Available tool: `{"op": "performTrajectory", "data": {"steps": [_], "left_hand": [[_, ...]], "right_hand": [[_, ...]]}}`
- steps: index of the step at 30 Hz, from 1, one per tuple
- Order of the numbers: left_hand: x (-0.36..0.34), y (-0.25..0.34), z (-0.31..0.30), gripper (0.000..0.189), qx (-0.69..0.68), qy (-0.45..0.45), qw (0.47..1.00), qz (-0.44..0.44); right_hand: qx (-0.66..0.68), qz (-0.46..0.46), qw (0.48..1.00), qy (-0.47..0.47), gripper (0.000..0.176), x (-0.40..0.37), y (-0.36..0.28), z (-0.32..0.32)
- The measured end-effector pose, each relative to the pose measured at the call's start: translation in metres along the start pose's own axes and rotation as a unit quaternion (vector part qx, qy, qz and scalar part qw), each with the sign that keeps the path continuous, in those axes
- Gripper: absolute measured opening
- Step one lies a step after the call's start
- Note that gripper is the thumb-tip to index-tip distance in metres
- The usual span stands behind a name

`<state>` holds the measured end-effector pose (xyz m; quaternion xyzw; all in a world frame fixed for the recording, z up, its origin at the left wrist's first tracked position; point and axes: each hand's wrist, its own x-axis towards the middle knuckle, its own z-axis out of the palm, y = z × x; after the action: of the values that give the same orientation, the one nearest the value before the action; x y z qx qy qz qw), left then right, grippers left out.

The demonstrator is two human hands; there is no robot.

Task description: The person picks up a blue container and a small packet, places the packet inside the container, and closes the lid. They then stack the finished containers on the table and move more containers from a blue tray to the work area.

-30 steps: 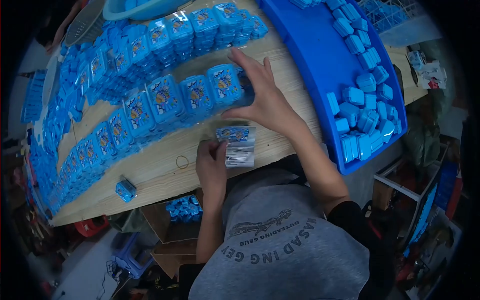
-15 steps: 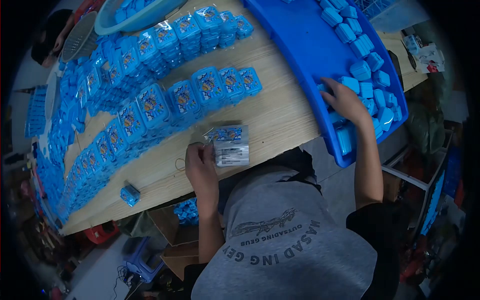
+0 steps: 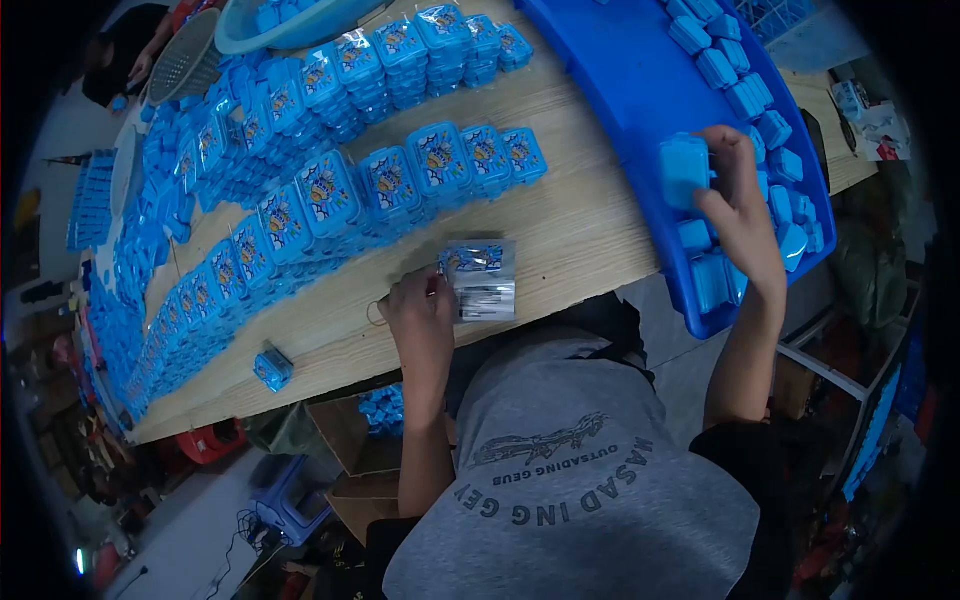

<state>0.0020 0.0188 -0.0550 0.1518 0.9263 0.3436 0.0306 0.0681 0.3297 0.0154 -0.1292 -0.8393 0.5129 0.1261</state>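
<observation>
The right hand grips a plain blue case, held just above the blue tray of loose cases at the right end of the tabletop. The left hand pinches a stack of printed sleeves that lies flat on the wood, near the rows of wrapped cases.

Grey T-shirt with dark printed lettering, black sleeve.
</observation>
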Motion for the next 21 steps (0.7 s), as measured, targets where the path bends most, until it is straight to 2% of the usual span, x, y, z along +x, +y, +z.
{"op": "performTrajectory", "data": {"steps": [1, 3, 5, 7, 10, 13, 14, 16, 19, 21], "left_hand": [[0.002, -0.004, 0.003, 0.009, -0.054, -0.026, 0.997, -0.049], [0.006, -0.002, 0.003, 0.009, -0.153, -0.066, 0.977, -0.133], [0.009, 0.007, -0.002, 0.011, -0.238, -0.090, 0.945, -0.208], [0.008, -0.003, 0.002, 0.011, -0.312, -0.098, 0.922, -0.206], [0.008, -0.019, 0.000, 0.010, -0.356, -0.123, 0.905, -0.200], [0.011, -0.019, -0.004, 0.011, -0.429, -0.130, 0.866, -0.220], [0.013, -0.016, -0.004, 0.011, -0.464, -0.129, 0.846, -0.230], [0.016, -0.018, -0.003, 0.013, -0.459, -0.141, 0.843, -0.241], [0.014, -0.015, -0.009, 0.015, -0.489, -0.117, 0.822, -0.268], [0.008, -0.017, -0.014, 0.015, -0.543, -0.104, 0.789, -0.269]], "right_hand": [[0.107, -0.007, 0.994, -0.031, 0.048, -0.006, -0.015, 0.010], [0.159, 0.000, 0.974, -0.163, 0.048, -0.021, -0.023, 0.044], [0.124, -0.075, 0.964, -0.224, 0.048, -0.027, -0.023, 0.086], [0.188, 0.047, 0.939, -0.284, 0.046, -0.031, -0.017, 0.119], [0.076, 0.011, 0.963, -0.259, 0.045, -0.031, -0.007, 0.145], [-0.028, -0.136, 0.978, -0.157, 0.043, -0.033, -0.002, 0.149], [-0.048, -0.147, 0.975, -0.159, 0.043, -0.034, -0.004, 0.148], [-0.089, -0.170, 0.967, -0.166, 0.043, -0.037, -0.009, 0.145], [-0.105, -0.149, 0.970, -0.161, 0.048, -0.036, -0.004, 0.143], [0.035, -0.018, 0.993, -0.110, 0.054, -0.039, -0.012, 0.133]]}}
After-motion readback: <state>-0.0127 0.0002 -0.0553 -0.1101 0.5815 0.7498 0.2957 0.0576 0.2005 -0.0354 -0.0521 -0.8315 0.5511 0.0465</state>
